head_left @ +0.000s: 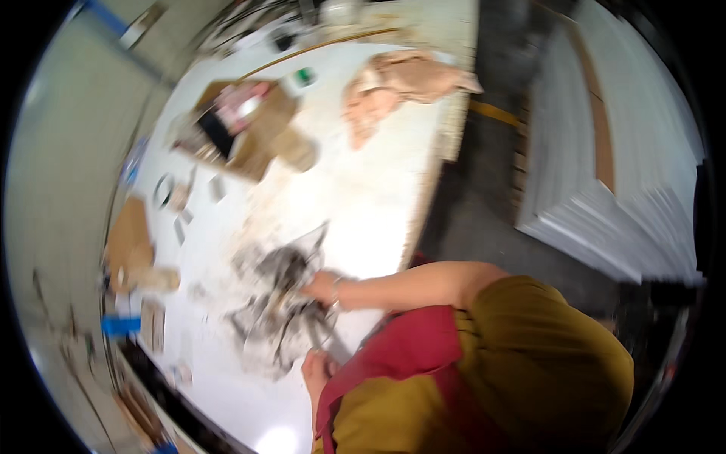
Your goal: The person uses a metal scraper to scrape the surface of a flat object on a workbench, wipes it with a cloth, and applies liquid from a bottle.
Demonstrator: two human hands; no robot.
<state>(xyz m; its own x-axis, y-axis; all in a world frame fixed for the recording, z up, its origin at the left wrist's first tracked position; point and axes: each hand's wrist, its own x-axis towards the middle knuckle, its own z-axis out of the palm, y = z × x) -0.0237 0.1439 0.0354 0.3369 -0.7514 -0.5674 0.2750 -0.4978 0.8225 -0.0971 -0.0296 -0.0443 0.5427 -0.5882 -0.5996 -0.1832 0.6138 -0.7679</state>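
A crumpled grey-and-black stained rag lies on the white tabletop, with dark smudges around it. My right hand, a band at its wrist, reaches in from the right and is closed at the rag's right side, seemingly gripping it. My left hand is low, close to my body, with its fingers curled. A greyish long piece runs between my left hand and the rag; blur hides what it is. The left fingertips are partly hidden.
An open cardboard box with mixed items stands farther back on the white table. A peach cloth lies at the far right. Cardboard pieces and a blue object line the left edge. Stacked white sheets stand right of the table.
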